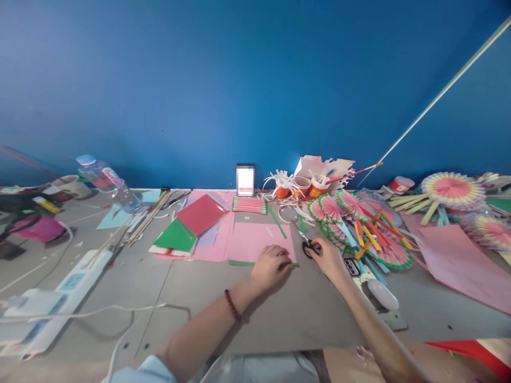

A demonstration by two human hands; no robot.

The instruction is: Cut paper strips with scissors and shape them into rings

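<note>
My left hand (272, 267) lies over the near right part of a pink paper sheet (255, 239), its fingers curled together at the edge. A narrow green paper strip (241, 263) runs along that near edge and passes under the hand. My right hand (328, 259) is closed on the black handles of a pair of scissors (307, 246), just right of the sheet. The blades point away from me, towards the far side of the table. Another green strip (278, 223) lies slanted by the sheet's far right corner.
Behind the sheet stand a phone (245, 181) and pleated paper (249, 206). Red and green paper packs (203, 214) lie left. Paper rosette fans (361, 213), a computer mouse (383, 295) and pink sheets (459, 255) lie right. A power strip (67, 292) and bottle (107, 178) are further left.
</note>
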